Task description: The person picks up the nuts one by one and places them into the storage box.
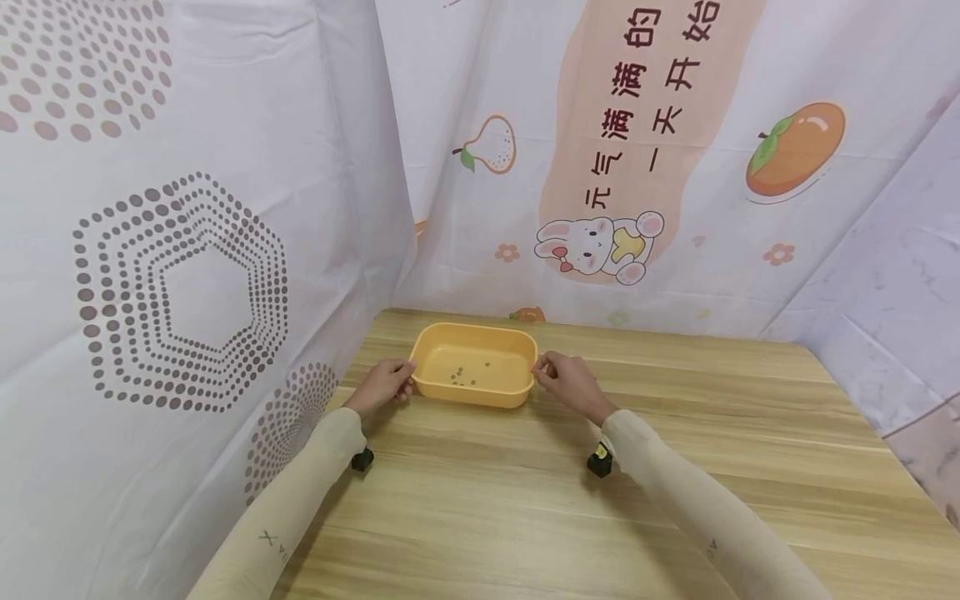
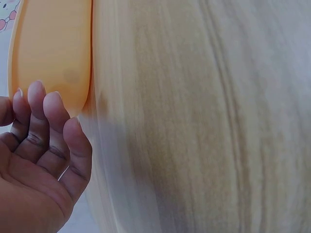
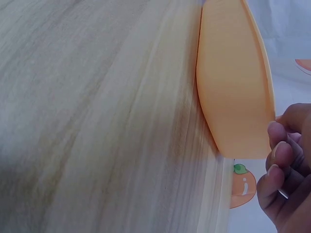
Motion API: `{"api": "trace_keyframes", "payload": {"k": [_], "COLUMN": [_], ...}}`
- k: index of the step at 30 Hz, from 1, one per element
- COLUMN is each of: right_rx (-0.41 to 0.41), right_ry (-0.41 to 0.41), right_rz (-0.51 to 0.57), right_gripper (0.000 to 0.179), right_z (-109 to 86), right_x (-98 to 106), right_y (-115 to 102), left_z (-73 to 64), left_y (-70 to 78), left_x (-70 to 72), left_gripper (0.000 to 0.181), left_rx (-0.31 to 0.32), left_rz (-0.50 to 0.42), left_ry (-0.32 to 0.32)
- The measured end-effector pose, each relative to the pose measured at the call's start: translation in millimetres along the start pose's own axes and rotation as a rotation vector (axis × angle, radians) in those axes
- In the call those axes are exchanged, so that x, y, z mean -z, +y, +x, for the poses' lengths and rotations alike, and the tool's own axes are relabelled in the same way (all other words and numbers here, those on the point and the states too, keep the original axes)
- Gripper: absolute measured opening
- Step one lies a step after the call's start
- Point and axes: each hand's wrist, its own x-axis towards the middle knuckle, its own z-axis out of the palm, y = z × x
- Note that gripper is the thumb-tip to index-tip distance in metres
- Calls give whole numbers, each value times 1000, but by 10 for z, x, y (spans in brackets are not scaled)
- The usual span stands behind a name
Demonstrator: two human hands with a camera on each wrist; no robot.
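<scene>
A yellow-orange plastic basin (image 1: 474, 396) with rounded corners sits toward the back of the wooden table. Several small dark round pieces (image 1: 460, 372) are scattered on its floor, too small to identify. At its left end my left hand (image 1: 386, 383) pinches the rim, thumb above and curled fingers below. My right hand (image 1: 573, 385) pinches the rim at the opposite end between thumb and forefinger. In the left wrist view the left fingers (image 2: 56, 109) curl up against the basin's side. The right wrist view has the right fingers (image 3: 282, 155) right at the rim's corner.
Wood-grain tabletop (image 1: 480, 500) stretches in front of the basin and to its right. A white dotted cloth (image 1: 180, 317) hangs close along the left edge. Behind the table hangs a printed curtain (image 1: 465, 258) with fruit and a rabbit. Small black devices (image 1: 599, 461) sit at both wrists.
</scene>
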Motion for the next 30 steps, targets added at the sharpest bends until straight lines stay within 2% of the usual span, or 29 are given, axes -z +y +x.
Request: {"api": "trace_keyframes", "payload": {"k": [9, 18, 25, 30], "right_rx": [-3, -28, -64, -85], "right_ry": [-33, -11, -9, -5], "right_rz": [24, 27, -38, -44], "right_gripper": [15, 9, 6, 7], "right_z": [-17, -20, -55, -100], "right_x": [8, 36, 79, 120], "right_y": [-4, 33, 216, 368], "left_z": [-23, -36, -36, -40], "left_y": [17, 19, 30, 39], "left_x": [-7, -9, -6, -12], "left_gripper": [40, 42, 42, 40], "left_rx": [13, -4, 0, 3], "left_rz": [-9, 1, -3, -6], "left_ry": [3, 10, 3, 9]}}
